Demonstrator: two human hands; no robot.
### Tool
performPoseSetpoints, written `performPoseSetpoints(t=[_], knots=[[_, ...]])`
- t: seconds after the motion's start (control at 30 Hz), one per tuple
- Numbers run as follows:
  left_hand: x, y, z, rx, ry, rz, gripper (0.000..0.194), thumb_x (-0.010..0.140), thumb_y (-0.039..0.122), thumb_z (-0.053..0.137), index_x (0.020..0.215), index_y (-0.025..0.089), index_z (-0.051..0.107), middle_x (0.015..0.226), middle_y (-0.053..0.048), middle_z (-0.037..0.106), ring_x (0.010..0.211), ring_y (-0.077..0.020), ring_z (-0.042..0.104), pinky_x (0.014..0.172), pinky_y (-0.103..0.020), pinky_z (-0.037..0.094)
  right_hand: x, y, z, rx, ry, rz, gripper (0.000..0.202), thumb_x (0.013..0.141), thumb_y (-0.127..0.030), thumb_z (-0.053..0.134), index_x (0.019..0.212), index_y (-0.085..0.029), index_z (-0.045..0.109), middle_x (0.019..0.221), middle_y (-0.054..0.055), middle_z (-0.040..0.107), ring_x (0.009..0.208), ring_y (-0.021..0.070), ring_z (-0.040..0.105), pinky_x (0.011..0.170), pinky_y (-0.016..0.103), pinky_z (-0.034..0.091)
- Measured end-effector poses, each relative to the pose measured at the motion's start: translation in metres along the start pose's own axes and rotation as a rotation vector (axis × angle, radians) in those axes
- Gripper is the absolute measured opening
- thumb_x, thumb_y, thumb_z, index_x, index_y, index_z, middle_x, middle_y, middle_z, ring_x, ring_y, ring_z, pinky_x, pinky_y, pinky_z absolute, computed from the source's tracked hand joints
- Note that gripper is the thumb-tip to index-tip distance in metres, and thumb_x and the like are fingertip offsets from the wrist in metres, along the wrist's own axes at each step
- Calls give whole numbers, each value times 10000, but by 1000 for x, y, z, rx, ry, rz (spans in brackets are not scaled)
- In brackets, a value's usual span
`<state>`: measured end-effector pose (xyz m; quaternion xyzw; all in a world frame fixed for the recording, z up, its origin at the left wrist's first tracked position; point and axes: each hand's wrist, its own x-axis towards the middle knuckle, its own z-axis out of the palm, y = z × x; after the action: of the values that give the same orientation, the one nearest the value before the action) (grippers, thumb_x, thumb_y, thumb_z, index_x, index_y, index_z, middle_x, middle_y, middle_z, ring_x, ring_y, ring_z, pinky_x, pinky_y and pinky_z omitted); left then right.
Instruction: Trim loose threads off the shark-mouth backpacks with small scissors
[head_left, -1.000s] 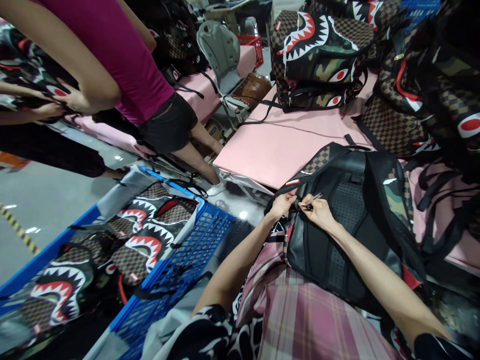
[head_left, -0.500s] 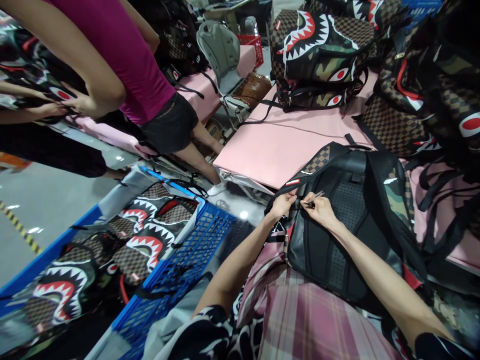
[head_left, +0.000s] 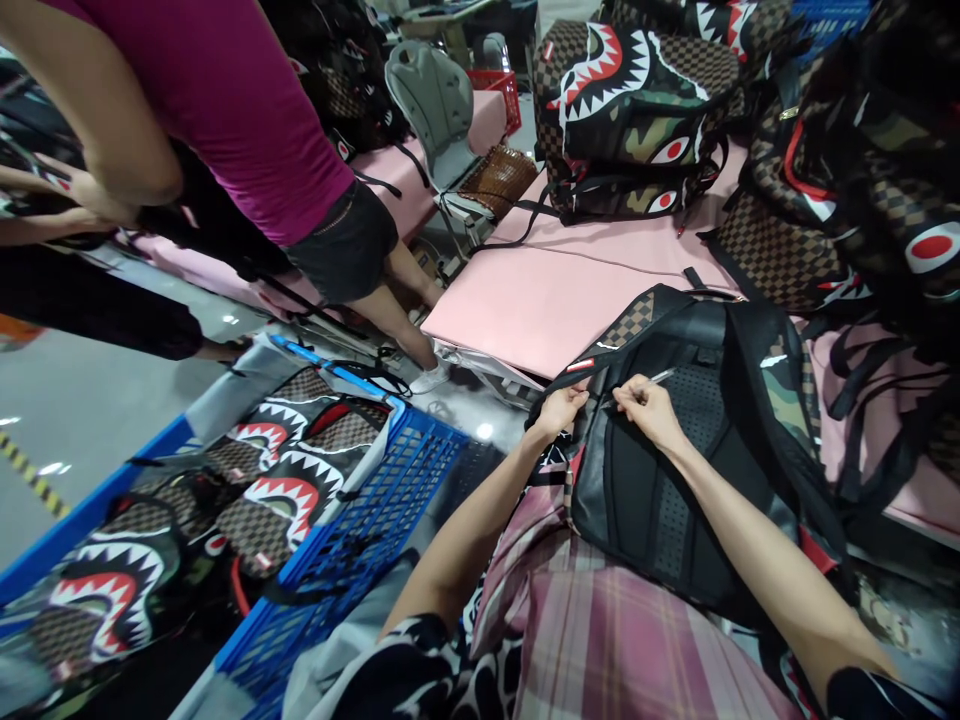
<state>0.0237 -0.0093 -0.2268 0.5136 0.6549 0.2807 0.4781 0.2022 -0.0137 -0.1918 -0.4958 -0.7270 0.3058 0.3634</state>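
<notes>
A black backpack (head_left: 694,460) with checkered and camouflage sides lies back panel up at the pink table's near edge, partly over my lap. My left hand (head_left: 562,408) is closed at its left edge, pinching the dark trim beside the panel. Just to the right, my right hand (head_left: 648,410) is closed around a slim, pen-like tool (head_left: 663,376). The tool's pale end sticks out past the knuckles; its exact kind is unclear. A small gap separates the two hands. What lies between my left fingertips is hidden.
A blue crate (head_left: 375,510) with several shark-mouth backpacks stands at my left. More backpacks (head_left: 637,110) are piled on the pink table (head_left: 525,310). Beyond the crate a person in a magenta top (head_left: 255,130) stands beside another person's hands. A grey chair (head_left: 435,110) stands farther back.
My right hand has shifted slightly right, away from my left hand, and the tool's pale end now points farther outward. My left hand keeps its pinch. The magenta-topped person's arm has moved left.
</notes>
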Motion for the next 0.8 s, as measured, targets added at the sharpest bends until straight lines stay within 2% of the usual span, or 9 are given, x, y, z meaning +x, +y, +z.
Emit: performPoseSetpoints(t=[0.17,0.8], knots=[[-1,-1,0,2,9,29,197,805,273,547,934,142,618,798,-25,643,753,-138,595,700,-232,473,-7,-6,12,-50,-158,-83,134,753,-288,590,668,-192,627,674,16,663,619,152,617,607,235,447],[-1,0,0,3,16,36,194,795,285,559,912,145,625,751,-17,636,715,-137,589,685,-235,474,-6,1,18,-191,-123,-100,140,797,-245,553,714,-182,646,742,46,685,681,184,643,650,259,456]])
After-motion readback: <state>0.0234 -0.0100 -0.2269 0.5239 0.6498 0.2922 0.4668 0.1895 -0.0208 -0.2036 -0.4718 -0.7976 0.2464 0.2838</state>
